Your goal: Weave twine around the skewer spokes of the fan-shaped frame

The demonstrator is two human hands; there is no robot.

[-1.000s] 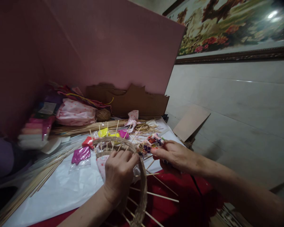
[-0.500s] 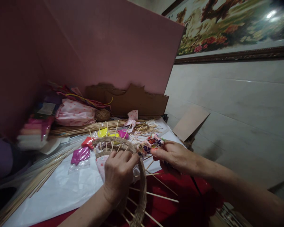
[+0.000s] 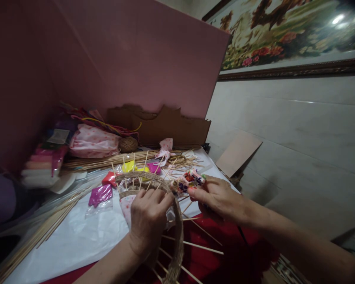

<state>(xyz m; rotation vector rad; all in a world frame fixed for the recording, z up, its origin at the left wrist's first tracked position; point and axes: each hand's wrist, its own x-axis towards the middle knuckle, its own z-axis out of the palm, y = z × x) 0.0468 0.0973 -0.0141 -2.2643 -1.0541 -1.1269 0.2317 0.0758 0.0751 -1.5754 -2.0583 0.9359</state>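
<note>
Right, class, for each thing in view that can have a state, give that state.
Twine-wrapped ring: held, sticks jutting outward
Left hand: curled shut on twine-wrapped ring
Floral fabric: bunched up
Right hand: pinching floral fabric
Twine ball: wound
Brown cardboard: upright, torn along top
Magenta packet: lying down
White sheet: spread out, wrinkled
Framed picture: hung up

Low way in across the white sheet point(image 3: 73, 244) left of the left hand point(image 3: 149, 221), bounded farther out by long thin sticks point(image 3: 41, 228) and ahead by a magenta packet point(image 3: 100, 195). Between hands, tight: twine-wrapped hoop point(image 3: 180, 232) and its jutting spokes point(image 3: 203, 247) obstruct, patterned cloth point(image 3: 187, 182) bridging hoop to right hand point(image 3: 220, 197). Beyond the right hand, air up to the leaning board point(image 3: 239, 154).
</note>
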